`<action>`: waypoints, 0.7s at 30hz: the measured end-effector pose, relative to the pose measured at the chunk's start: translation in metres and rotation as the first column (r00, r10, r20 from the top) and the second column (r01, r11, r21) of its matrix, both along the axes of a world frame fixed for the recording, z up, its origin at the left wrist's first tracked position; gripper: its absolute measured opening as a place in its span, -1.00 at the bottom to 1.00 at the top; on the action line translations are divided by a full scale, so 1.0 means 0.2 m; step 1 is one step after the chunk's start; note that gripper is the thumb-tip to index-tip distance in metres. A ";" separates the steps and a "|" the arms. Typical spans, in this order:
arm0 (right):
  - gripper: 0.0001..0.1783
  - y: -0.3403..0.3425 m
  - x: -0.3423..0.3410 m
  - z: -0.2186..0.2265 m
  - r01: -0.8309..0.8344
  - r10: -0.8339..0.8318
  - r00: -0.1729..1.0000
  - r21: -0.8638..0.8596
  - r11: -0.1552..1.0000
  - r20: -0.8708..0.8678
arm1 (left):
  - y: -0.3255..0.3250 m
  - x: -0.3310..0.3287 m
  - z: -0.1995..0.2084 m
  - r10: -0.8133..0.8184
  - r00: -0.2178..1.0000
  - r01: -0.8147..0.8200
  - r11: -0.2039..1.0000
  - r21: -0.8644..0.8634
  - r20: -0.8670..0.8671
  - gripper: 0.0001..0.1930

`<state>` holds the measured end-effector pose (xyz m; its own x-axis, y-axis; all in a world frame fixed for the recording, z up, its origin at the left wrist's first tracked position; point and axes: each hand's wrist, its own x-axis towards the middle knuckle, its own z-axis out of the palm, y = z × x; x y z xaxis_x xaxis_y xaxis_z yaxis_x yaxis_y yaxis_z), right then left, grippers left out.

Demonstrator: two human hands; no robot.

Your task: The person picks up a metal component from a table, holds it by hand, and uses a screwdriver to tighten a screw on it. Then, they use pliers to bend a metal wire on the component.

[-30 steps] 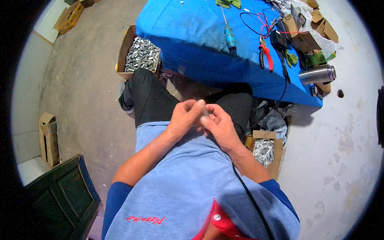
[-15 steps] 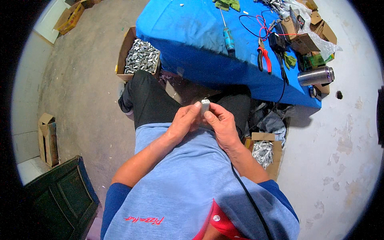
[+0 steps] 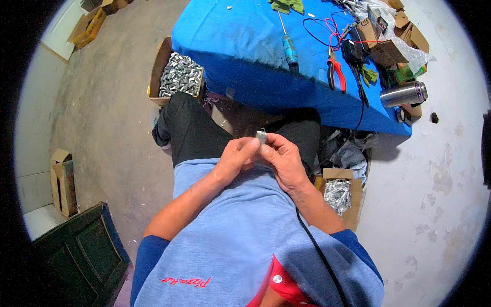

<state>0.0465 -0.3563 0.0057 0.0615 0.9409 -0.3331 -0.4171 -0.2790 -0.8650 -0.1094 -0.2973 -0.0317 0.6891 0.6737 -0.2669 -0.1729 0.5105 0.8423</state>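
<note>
Above my lap, both hands pinch one small silvery block-shaped metal piece with a thin loop or wire at its upper end. My left hand closes on it from the left, its thumb against the lower part. From the right, my right hand grips it with thumb and bent fingers. The lower half of the piece is hidden behind the thumbs, so its exact kind is unclear. Beyond my left knee, a cardboard box holds many similar silvery pieces. By my right elbow stands another open carton with slim silvery parts.
Ahead is a table with a blue cover. On it lie a teal-handled screwdriver, red-handled pliers, cables and a steel flask. A dark panelled board stands at lower left; a peeling white wall borders the right.
The metal piece has sunk slightly and tilted between my fingers, with less of it showing. My left thumb has shifted a little lower. The view has moved slightly.
</note>
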 end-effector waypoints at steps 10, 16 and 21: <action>-0.68 0.03 0.13 0.09 -0.164 0.170 0.905 -0.049 0.985 0.391 | -0.03 0.00 0.01 0.002 0.998 0.007 0.986 0.169 -0.056 -0.46; -0.73 0.13 0.18 0.15 -0.219 0.231 0.864 -0.078 0.973 0.447 | -0.03 0.00 0.00 -0.005 0.987 0.049 0.960 0.275 -0.159 -0.50; -0.77 0.17 0.18 0.20 -0.315 0.298 0.765 -0.073 0.946 0.571 | -0.03 -0.02 0.04 0.009 0.971 0.080 0.931 0.357 -0.241 -0.53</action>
